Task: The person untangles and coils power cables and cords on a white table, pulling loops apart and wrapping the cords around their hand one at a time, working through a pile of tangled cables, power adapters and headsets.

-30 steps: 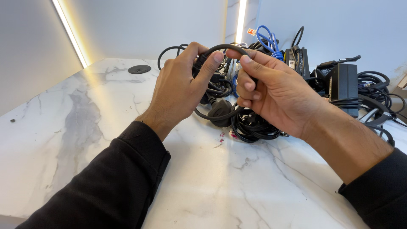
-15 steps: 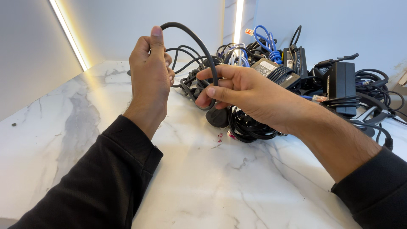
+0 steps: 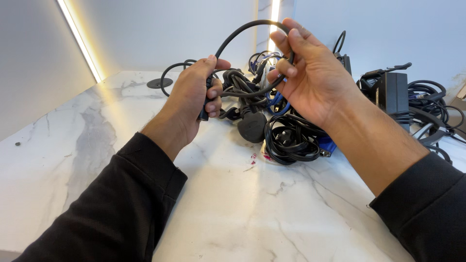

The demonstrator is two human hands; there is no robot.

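Both hands gripped one black power cable: left hand fisted mid-frame, right hand pinching its arc; the cable pile remained tangled.

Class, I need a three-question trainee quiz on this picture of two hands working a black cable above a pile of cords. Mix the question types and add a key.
1. True or false: the left hand and the right hand both grip the same black cable.
2. Multiple choice: the coiled black cord lies on
A. a wooden bench
B. a white marble-look counter
C. a metal tray
3. Fill in: between the hands the cable forms a raised ____.

Key:
1. True
2. B
3. arch (loop)
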